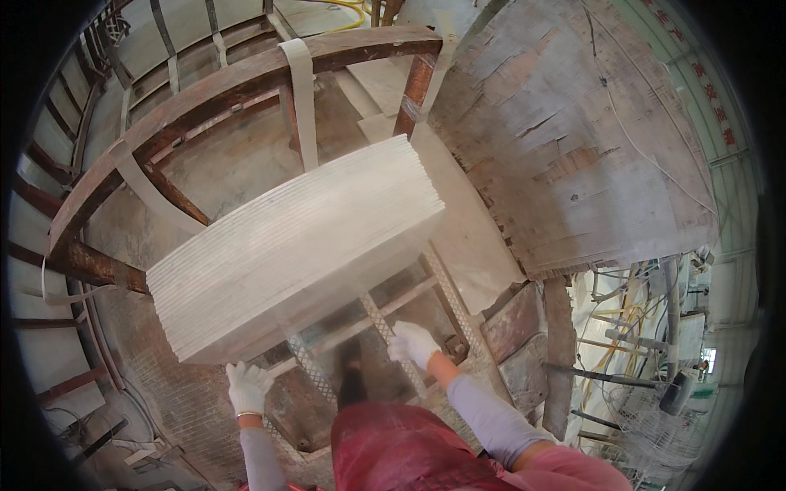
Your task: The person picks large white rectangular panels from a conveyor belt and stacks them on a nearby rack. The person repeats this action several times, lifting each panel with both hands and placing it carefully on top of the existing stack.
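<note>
A thick stack of white slabs or sheets (pixel 299 233) with ridged layered edges lies tilted across the middle. My left hand (pixel 248 387), in a white glove, is raised by the stack's lower left corner, its fingers spread; whether the fingertips touch the slabs is unclear. My right hand (pixel 413 344), gloved too, is bent in front of the stack, over a pale patterned support bar (pixel 381 323). Its fingers are curled, and what they hold, if anything, is hidden. A second patterned bar (pixel 311 368) runs between my hands.
Behind the stack stands a rusty metal frame (pixel 246 90) with pale strips (pixel 300 82) hung over it. A large worn board (pixel 573 147) rises at the right. Cables and wire mesh (pixel 655 425) crowd the lower right. A red apron (pixel 401 446) covers my front.
</note>
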`<state>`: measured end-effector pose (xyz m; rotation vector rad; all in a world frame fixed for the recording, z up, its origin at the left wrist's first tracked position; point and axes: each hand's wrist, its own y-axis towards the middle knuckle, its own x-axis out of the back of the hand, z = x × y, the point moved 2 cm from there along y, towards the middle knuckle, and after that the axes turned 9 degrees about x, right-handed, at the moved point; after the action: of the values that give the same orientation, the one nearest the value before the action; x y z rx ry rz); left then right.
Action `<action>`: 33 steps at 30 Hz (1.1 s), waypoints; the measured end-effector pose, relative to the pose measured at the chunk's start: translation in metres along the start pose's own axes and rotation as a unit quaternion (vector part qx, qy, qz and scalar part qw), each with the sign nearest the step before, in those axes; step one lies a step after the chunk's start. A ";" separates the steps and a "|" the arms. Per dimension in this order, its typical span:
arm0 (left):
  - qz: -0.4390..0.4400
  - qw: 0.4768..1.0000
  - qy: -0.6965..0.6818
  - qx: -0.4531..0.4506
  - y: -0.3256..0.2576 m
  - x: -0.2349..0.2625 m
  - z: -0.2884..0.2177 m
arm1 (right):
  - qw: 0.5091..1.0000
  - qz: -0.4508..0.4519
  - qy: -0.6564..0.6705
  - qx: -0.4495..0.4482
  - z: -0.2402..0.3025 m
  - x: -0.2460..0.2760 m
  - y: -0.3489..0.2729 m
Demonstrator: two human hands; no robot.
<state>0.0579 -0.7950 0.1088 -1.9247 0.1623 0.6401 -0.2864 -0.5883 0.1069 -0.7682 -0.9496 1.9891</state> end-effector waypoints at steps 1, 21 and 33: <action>0.022 0.999 -0.007 0.034 0.001 0.003 0.011 | 1.000 -0.011 -0.024 -0.009 -0.012 0.010 -0.006; -0.051 0.765 0.612 -0.193 -0.061 0.096 0.239 | 0.994 -0.088 0.002 0.066 -0.122 0.261 -0.142; -0.126 0.905 0.400 -0.070 -0.042 0.072 0.257 | 0.979 -0.146 0.097 0.100 -0.216 0.410 -0.212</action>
<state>0.0432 -0.5380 0.0285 -2.2023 0.3783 -0.3523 -0.2466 -0.0808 0.0916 -0.6547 -0.6923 1.6891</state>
